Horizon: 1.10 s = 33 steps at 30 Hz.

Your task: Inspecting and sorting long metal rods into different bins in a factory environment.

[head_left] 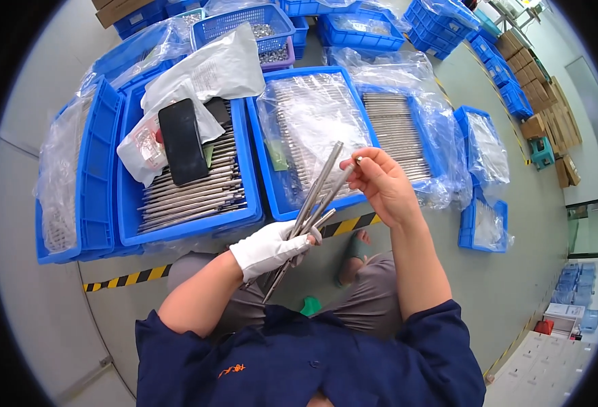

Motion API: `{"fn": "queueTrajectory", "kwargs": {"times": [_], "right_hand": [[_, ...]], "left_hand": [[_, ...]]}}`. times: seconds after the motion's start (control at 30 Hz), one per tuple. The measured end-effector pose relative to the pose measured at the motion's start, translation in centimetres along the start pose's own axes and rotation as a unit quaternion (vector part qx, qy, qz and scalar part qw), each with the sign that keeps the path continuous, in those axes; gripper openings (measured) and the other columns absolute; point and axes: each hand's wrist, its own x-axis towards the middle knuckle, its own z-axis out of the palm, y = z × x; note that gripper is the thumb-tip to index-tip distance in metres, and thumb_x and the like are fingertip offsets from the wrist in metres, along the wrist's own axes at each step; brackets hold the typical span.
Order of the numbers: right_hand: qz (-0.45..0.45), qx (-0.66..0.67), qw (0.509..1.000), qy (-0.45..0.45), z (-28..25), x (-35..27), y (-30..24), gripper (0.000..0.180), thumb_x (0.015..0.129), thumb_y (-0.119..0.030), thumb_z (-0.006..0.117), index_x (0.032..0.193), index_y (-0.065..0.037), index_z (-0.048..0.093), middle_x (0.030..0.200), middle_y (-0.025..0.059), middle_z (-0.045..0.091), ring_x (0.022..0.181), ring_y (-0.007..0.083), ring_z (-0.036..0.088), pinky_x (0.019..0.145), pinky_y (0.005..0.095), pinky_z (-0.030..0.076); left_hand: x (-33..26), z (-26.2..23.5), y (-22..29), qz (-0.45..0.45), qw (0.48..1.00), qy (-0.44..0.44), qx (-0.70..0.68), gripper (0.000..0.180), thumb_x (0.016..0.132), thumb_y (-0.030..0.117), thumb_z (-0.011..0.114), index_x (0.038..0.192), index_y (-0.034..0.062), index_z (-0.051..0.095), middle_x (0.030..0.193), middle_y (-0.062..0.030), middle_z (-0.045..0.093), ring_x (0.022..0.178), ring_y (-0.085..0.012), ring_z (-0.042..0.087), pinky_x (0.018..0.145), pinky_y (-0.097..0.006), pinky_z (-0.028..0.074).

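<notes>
My left hand (268, 251), in a white glove with bare fingertips, is wrapped round several silver metal rods (321, 182). They slant up to the right, above my lap. My bare right hand (388, 190) is closed in a pinch at the upper end of one rod. Between its thumb and forefinger shows a small shiny metal piece (359, 160), too small to name exactly. I cannot tell whether that piece is on the rod or apart from it. Just beyond my hands, a blue crate (282, 211) holds plastic-covered rods.
Another blue crate (170, 234) holds rods, a black smartphone (182, 142) and white plastic bags (207, 71). A further crate of rods (397, 129) stands to the right. Small metal parts fill a blue basket (241, 28) behind. Black-and-yellow tape (136, 277) crosses the floor.
</notes>
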Motion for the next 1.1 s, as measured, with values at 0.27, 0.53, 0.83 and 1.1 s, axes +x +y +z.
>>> {"fn": "queueTrajectory", "kwargs": {"times": [0.27,0.53,0.83,1.1], "right_hand": [[0.034,-0.065,0.994,-0.077,-0.5,-1.0,-0.8,0.016,0.082,-0.009,0.051,0.096,-0.002,0.051,0.092,0.0080,0.058,0.075,0.0094,0.052,0.070,0.0224,0.044],[0.083,-0.154,0.983,-0.061,0.8,-1.3,-0.2,0.014,0.080,-0.005,0.050,0.094,-0.003,0.051,0.095,0.0073,0.058,0.078,0.0098,0.053,0.070,0.0234,0.043],[0.078,-0.161,0.982,-0.059,2.3,-1.7,4.4,0.019,0.077,-0.005,0.058,0.094,0.000,0.053,0.084,0.0028,0.059,0.081,0.0091,0.055,0.074,0.0229,0.043],[0.128,-0.154,0.979,-0.030,2.9,-2.3,3.8,0.016,0.078,-0.017,0.058,0.091,-0.008,0.055,0.076,-0.0010,0.058,0.057,0.0050,0.050,0.050,0.0175,0.037]], "left_hand": [[-0.1,0.1,-0.1,-0.012,0.999,-0.004,0.030,0.030,0.082,0.035,0.052,0.089,0.0055,0.053,0.072,0.0002,0.048,0.064,-0.0090,0.046,0.058,-0.023,0.038],[0.0,0.1,-0.2,-0.014,0.994,0.049,0.092,0.027,0.082,0.033,0.052,0.087,0.0059,0.053,0.073,0.0010,0.049,0.064,-0.0081,0.045,0.059,-0.023,0.039],[-0.2,0.1,0.4,-0.030,0.997,0.067,0.019,0.030,0.080,0.033,0.054,0.094,0.0065,0.051,0.068,0.0006,0.049,0.060,-0.0072,0.046,0.055,-0.022,0.039],[-0.1,-0.2,0.0,-0.002,0.997,0.033,-0.074,0.029,0.080,0.029,0.056,0.093,0.0041,0.050,0.072,-0.0013,0.050,0.063,-0.0095,0.048,0.056,-0.023,0.042]]}}
